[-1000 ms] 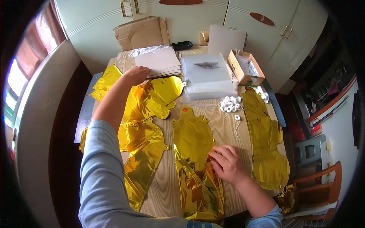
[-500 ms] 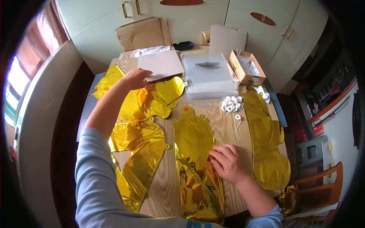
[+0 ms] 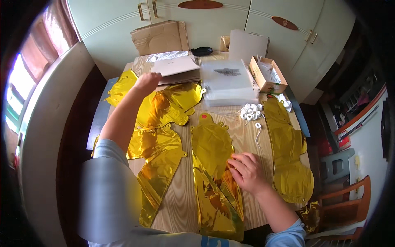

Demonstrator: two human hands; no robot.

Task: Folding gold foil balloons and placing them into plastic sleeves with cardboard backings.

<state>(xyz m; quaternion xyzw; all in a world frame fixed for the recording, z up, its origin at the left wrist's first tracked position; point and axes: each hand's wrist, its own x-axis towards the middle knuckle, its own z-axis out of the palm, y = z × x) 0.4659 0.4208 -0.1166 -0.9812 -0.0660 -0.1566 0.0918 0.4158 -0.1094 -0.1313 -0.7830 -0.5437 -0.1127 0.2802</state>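
Note:
My left hand [image 3: 148,83] reaches to the far left of the table. It is closed on the near-left corner of a pale cardboard sheet [image 3: 175,65], which is tilted up off a stack of cardboard [image 3: 187,77]. My right hand [image 3: 247,171] lies at the right edge of a flat gold foil balloon [image 3: 212,144] in the middle. Its fingers are bent against the foil, seeming to pinch that edge. More gold foil balloons are spread under my left arm [image 3: 154,142], and another balloon [image 3: 288,156] lies at the right.
Behind the middle balloon sits a stack of clear plastic bags [image 3: 228,88]. White ribbon rolls [image 3: 251,111] cluster beside it, with one loose roll [image 3: 258,125] nearer. An open cardboard box [image 3: 273,87] stands far right. A wooden chair [image 3: 349,201] is at the right.
My left hand has raised the pale cardboard sheet, uncovering the stack below it. My right hand stays at the balloon's edge. The view has shifted slightly.

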